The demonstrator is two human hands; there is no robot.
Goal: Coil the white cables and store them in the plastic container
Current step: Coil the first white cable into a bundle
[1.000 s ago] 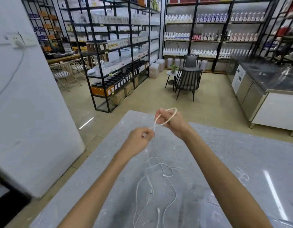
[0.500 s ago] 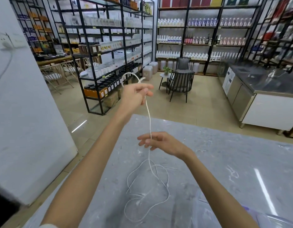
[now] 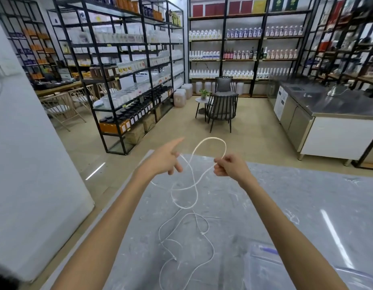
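Black shelving [image 3: 127, 65] (bottle-stocked) lines the beige floor [image 3: 254, 132].

Table [image 3: 296, 206] in foreground. Cable [image 3: 194, 185] looped between left hand [image 3: 162, 160] and right hand [image 3: 229, 165], trailing down onto table. Container [image 3: 263, 256] on table, lower right, beside right forearm. Shelving [image 3: 122, 70] beyond, left; chair [image 3: 222, 105] behind, centre; counter [image 3: 332, 109] right.

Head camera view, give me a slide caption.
Right hand pinches a thin white cable loop above the grey marble table; left hand open.
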